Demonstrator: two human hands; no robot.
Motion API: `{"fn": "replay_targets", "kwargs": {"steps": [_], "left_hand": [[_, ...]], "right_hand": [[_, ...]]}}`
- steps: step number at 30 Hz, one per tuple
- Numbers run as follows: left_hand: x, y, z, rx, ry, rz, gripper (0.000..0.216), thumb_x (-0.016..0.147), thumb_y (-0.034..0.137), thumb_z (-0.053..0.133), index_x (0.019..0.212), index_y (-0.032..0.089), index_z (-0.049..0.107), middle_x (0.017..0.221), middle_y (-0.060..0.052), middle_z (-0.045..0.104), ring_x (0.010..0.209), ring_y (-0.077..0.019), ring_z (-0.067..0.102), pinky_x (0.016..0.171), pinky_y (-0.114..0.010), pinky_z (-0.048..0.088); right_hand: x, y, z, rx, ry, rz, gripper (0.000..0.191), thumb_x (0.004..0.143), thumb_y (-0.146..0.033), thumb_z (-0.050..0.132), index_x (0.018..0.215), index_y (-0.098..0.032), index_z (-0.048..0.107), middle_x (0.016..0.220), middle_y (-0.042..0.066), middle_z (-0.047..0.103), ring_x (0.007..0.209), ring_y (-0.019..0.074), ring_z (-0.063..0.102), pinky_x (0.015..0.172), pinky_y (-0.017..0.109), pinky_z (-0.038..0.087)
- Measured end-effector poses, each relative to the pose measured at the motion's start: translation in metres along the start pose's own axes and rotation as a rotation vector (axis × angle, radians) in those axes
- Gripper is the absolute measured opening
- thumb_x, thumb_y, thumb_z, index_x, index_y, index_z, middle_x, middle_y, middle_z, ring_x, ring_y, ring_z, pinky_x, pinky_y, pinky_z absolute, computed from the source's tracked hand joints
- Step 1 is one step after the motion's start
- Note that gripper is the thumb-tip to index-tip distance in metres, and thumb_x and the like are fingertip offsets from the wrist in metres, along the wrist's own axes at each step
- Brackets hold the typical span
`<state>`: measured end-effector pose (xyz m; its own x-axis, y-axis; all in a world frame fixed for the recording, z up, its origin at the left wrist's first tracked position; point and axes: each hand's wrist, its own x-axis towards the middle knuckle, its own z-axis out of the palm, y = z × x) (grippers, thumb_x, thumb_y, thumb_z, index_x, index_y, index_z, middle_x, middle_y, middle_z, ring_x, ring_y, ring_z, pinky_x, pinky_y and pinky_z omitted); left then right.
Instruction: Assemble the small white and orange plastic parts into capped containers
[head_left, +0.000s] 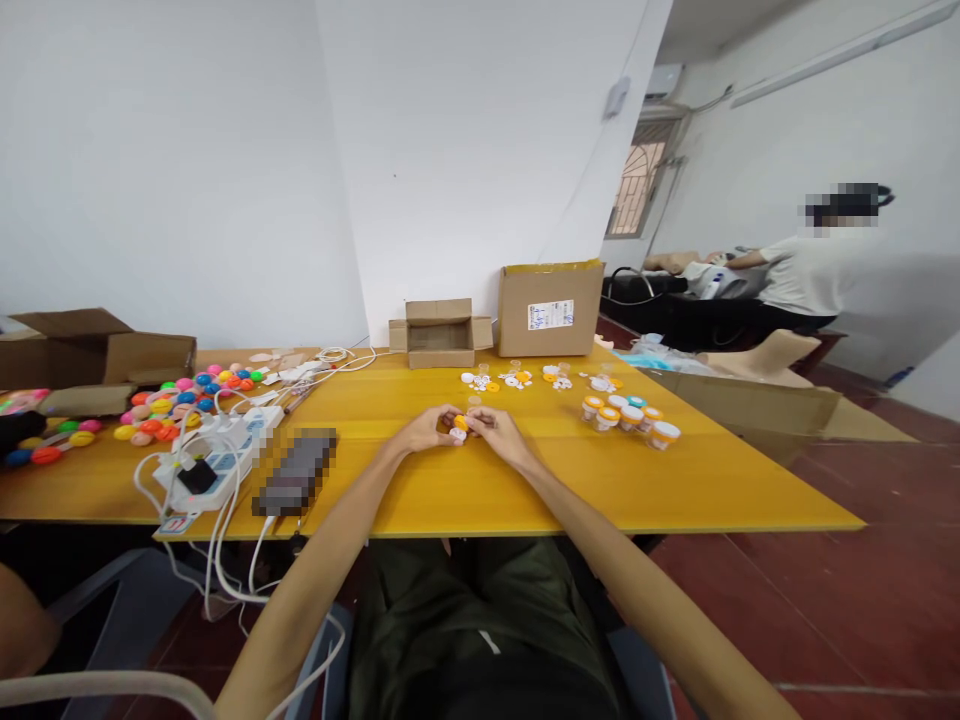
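Filling the near edge: dark green trousers [480, 600], one pair, seated at a yellow-topped desk [465, 505]; a white tube [105, 685] at lower left. Desk, near left: one dark flat device [296, 472], blurred, with a white lead at its near end; beside it, one white power strip [225, 460], bearing a black plug [197, 476] and several white cables. Desk, middle: left hand [426, 430] and right hand [498, 436], bare, fingertips drawn close together, pinching small orange and white parts [460, 424] between them, just above the desk; which of the two hands bears the pieces cannot be told. Just beyond the fingers, one small clear cup [474, 401]. Desk, right: a cluster of clear jars [664, 434], lids orange, white and teal, standing upright and close together. Desk, left: a spread of bright oval pieces [186, 398], many colours. Farther back: a row of clear cups with loose white and orange pieces [517, 379] around them, in separate groups. Behind these: one small open carton [441, 358], flaps spread; to its right, one larger carton [551, 315], upright, labelled. Beyond, at right: one person in a white shirt [810, 268], seated, arm outstretched.
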<state>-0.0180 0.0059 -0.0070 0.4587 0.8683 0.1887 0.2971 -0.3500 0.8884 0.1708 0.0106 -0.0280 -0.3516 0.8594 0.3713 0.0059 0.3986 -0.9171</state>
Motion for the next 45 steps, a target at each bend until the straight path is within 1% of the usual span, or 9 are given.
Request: {"fn": "replay_targets", "kwargs": {"steps": [4, 11, 15, 23, 33, 40, 45], "left_hand": [[0.000, 0.002, 0.001, 0.003, -0.007, -0.001, 0.048, 0.060, 0.028, 0.084, 0.103, 0.017, 0.067, 0.097, -0.004, 0.068, 0.095, -0.0190, 0.060, 0.093, -0.034, 0.044], [-0.002, 0.003, 0.001, -0.004, 0.001, 0.004, 0.045, 0.060, 0.028, 0.085, 0.101, 0.018, 0.068, 0.098, -0.005, 0.069, 0.097, -0.0205, 0.061, 0.093, -0.034, 0.044], [-0.002, 0.005, 0.001, -0.007, -0.005, 0.011, 0.043, 0.061, 0.027, 0.085, 0.100, 0.018, 0.069, 0.098, -0.005, 0.070, 0.096, -0.0195, 0.061, 0.093, -0.033, 0.044], [-0.001, 0.003, 0.001, -0.048, -0.018, 0.014, 0.043, 0.060, 0.029, 0.085, 0.098, 0.017, 0.067, 0.097, -0.004, 0.069, 0.094, -0.0186, 0.060, 0.091, -0.033, 0.044], [-0.002, 0.001, 0.001, -0.033, -0.013, 0.012, 0.044, 0.061, 0.030, 0.086, 0.099, 0.017, 0.068, 0.096, -0.004, 0.069, 0.091, -0.0179, 0.059, 0.090, -0.033, 0.044], [0.000, 0.000, 0.001, -0.029, -0.016, 0.020, 0.047, 0.060, 0.033, 0.087, 0.100, 0.018, 0.068, 0.097, -0.004, 0.069, 0.094, -0.0190, 0.060, 0.091, -0.033, 0.044], [-0.001, 0.002, 0.000, -0.025, -0.019, 0.010, 0.046, 0.060, 0.032, 0.086, 0.099, 0.018, 0.068, 0.096, -0.004, 0.069, 0.093, -0.0184, 0.060, 0.091, -0.032, 0.045]], "right_hand": [[0.000, 0.000, 0.000, -0.019, -0.013, -0.017, 0.031, 0.074, -0.051, 0.067, 0.068, -0.021, 0.061, 0.068, 0.000, 0.063, 0.069, 0.0164, 0.059, 0.067, 0.029, 0.049], [-0.001, -0.001, 0.000, -0.150, -0.023, -0.059, 0.019, 0.078, -0.039, 0.062, 0.072, -0.021, 0.065, 0.075, 0.001, 0.070, 0.076, 0.0189, 0.064, 0.074, 0.031, 0.051], [-0.003, -0.003, 0.001, -0.199, -0.024, -0.069, 0.014, 0.078, -0.033, 0.061, 0.074, -0.021, 0.067, 0.079, 0.002, 0.072, 0.078, 0.0198, 0.066, 0.076, 0.032, 0.052], [-0.006, -0.008, 0.006, -0.220, -0.025, -0.078, 0.006, 0.075, -0.024, 0.063, 0.076, -0.022, 0.068, 0.083, 0.002, 0.075, 0.080, 0.0205, 0.070, 0.078, 0.033, 0.054], [-0.009, -0.012, 0.006, -0.320, -0.053, -0.125, 0.012, 0.078, -0.020, 0.061, 0.085, -0.024, 0.070, 0.086, 0.002, 0.076, 0.085, 0.0215, 0.071, 0.081, 0.035, 0.055], [-0.010, -0.013, 0.005, -0.329, -0.061, -0.127, 0.014, 0.078, -0.017, 0.060, 0.086, -0.024, 0.070, 0.087, 0.002, 0.076, 0.087, 0.0219, 0.071, 0.083, 0.035, 0.055], [-0.010, -0.014, 0.006, -0.325, -0.056, -0.121, 0.015, 0.078, -0.017, 0.061, 0.086, -0.024, 0.070, 0.087, 0.002, 0.076, 0.085, 0.0218, 0.071, 0.082, 0.036, 0.055]]}}
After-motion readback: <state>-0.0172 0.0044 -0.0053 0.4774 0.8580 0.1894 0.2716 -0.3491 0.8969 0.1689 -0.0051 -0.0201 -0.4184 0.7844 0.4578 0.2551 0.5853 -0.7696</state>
